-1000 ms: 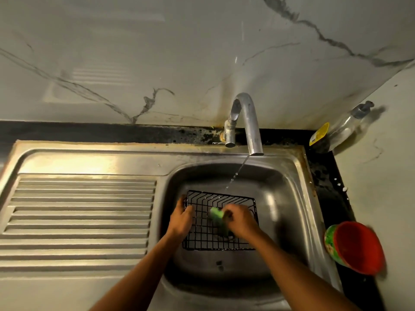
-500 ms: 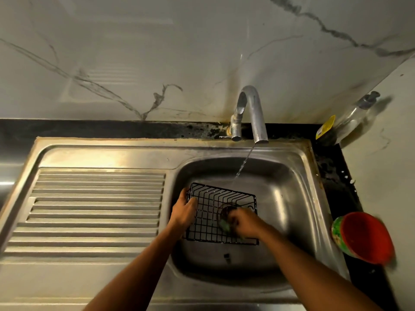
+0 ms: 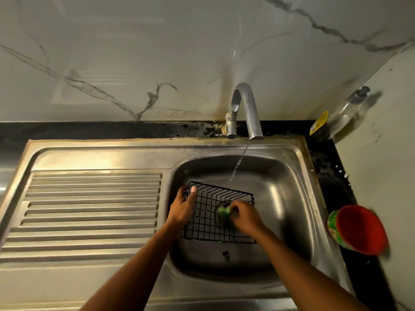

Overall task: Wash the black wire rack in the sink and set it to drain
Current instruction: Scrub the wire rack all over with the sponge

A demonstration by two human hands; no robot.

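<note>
Head view: left hand (image 3: 183,209) grips rack (image 3: 206,223), right hand (image 3: 247,217) holds sponge (image 3: 224,211).

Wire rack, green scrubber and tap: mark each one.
black wire rack (image 3: 207,221), head view, open grid near its middle
green scrubber (image 3: 223,211), head view, its exposed green end
tap (image 3: 252,108), head view, curved spout

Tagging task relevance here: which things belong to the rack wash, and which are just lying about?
In the job:
black wire rack, gripped by left hand
green scrubber in right hand
running tap
sink
ribbed drainboard, for draining

Lying about:
red cup
clear bottle
Both sit on the counter at right.
</note>
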